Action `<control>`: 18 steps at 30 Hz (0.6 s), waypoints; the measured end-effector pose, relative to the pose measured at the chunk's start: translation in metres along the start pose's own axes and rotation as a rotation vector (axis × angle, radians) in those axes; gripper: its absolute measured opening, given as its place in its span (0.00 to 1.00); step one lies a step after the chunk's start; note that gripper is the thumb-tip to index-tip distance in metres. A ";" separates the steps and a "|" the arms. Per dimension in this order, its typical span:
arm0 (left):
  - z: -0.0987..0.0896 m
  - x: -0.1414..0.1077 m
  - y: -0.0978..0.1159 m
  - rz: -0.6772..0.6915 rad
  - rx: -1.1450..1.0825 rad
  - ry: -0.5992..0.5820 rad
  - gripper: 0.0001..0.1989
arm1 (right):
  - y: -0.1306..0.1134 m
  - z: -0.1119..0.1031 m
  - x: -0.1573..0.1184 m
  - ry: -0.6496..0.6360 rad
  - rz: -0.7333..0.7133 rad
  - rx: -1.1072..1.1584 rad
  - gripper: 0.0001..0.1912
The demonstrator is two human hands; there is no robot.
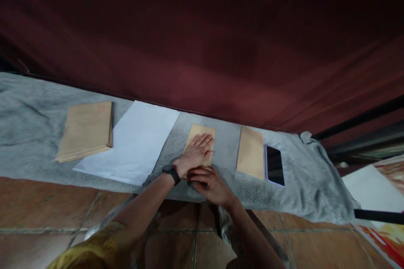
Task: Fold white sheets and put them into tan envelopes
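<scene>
The right hand [212,184], fingers curled (their grip unclear), touches the near end of a brown envelope [193,133]. Just beyond, the left hand [197,151] lies flat on it, fingers slightly spread. White paper [142,134] lies left of that hand; a phone [275,165], farther right.
</scene>
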State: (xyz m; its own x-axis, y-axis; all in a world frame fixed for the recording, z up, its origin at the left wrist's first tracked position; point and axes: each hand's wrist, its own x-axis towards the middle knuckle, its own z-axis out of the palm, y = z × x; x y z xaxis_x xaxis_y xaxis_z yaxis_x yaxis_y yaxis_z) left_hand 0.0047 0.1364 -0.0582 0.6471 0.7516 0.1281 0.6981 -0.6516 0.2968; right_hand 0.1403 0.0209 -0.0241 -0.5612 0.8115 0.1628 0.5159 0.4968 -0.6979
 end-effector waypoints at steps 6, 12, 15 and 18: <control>-0.006 -0.027 -0.002 0.068 -0.010 -0.077 0.29 | 0.007 0.001 -0.005 -0.001 0.040 0.129 0.11; -0.015 -0.054 0.002 0.110 -0.044 -0.108 0.29 | 0.018 -0.004 -0.006 0.060 0.066 0.399 0.14; -0.022 -0.066 0.003 0.122 -0.072 -0.154 0.29 | 0.025 -0.008 -0.008 0.066 0.128 0.458 0.17; -0.027 -0.075 0.004 0.137 -0.103 -0.195 0.30 | 0.028 -0.013 -0.009 0.057 0.217 0.447 0.20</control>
State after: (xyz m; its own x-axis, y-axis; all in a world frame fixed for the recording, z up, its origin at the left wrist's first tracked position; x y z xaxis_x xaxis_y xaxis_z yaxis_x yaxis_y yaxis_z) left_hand -0.0496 0.0802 -0.0412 0.7873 0.6165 -0.0082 0.5713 -0.7245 0.3857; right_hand 0.1682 0.0315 -0.0364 -0.4290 0.9033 0.0098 0.2819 0.1442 -0.9485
